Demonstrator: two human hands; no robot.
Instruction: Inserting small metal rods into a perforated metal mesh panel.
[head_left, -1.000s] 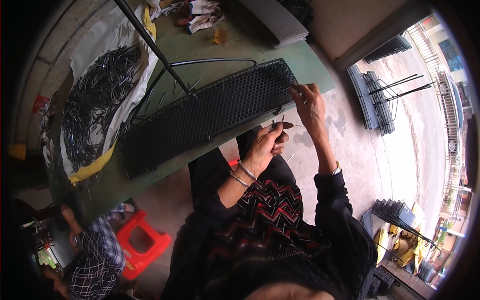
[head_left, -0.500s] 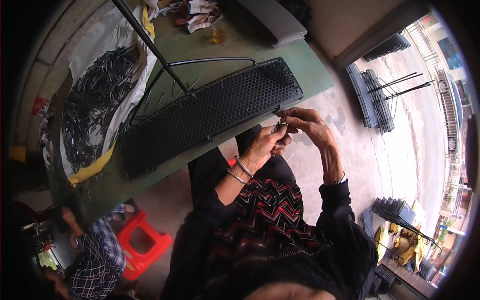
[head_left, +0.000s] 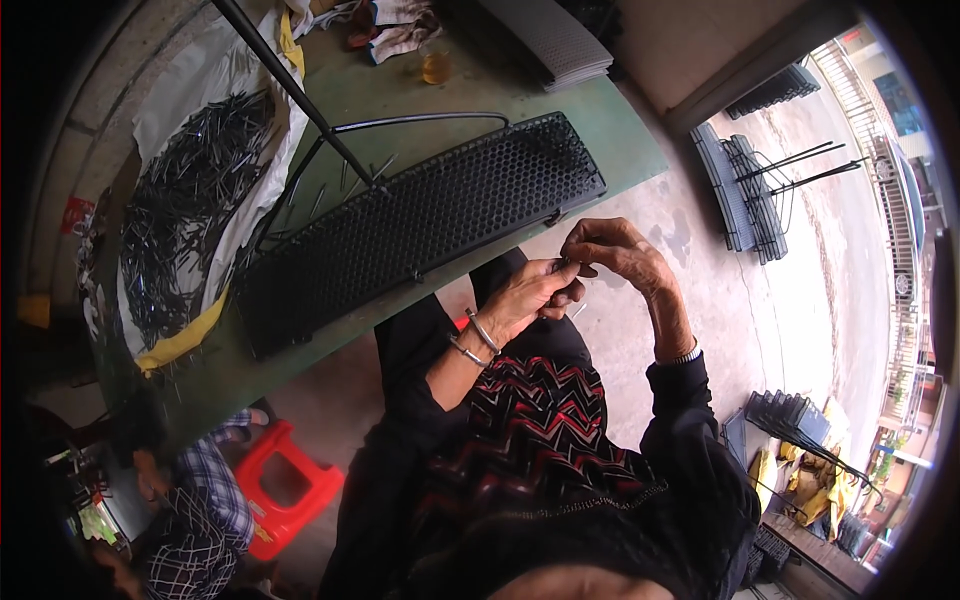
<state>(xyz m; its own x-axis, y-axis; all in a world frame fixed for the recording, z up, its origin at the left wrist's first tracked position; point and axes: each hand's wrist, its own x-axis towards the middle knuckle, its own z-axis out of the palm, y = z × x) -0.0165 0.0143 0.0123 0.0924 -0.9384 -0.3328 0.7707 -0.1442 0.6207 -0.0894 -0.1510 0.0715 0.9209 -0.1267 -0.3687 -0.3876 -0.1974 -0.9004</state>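
Dark and tiny, a speck of something shows where the person's two hands meet, just in front of the worktop (head_left: 628,150) edge and clear of it. The left hand (head_left: 535,292) has its thumb laid toward a bent forefinger and the others curled under; the right hand (head_left: 622,252) comes over from the other side, its fingers (head_left: 583,240) bent down to the left thumb tip. Both sets are drawn in close, but whether either grips the speck cannot be told at this size. Two silvery bangles (head_left: 478,335) circle the left wrist, and a pale band (head_left: 688,354) the right. Beyond the hands, a long black mesh panel (head_left: 430,215) lies aslant on the green worktop, near its front edge, with small clips along its near side and a black rod (head_left: 290,85) rising from its far side. Loose pins (head_left: 318,200) lie behind it. To the left, a white sack (head_left: 292,140) gapes over a heap of dark metal pins (head_left: 195,190). Farther back stand a glass of amber liquid (head_left: 435,67), crumpled gloves (head_left: 402,38) and a stack of grey perforated sheets (head_left: 555,45). Below left, a red stool (head_left: 325,490) stands near another person in checked clothing (head_left: 215,490); at right, more mesh panels (head_left: 740,190) stand on the pale floor (head_left: 790,300).
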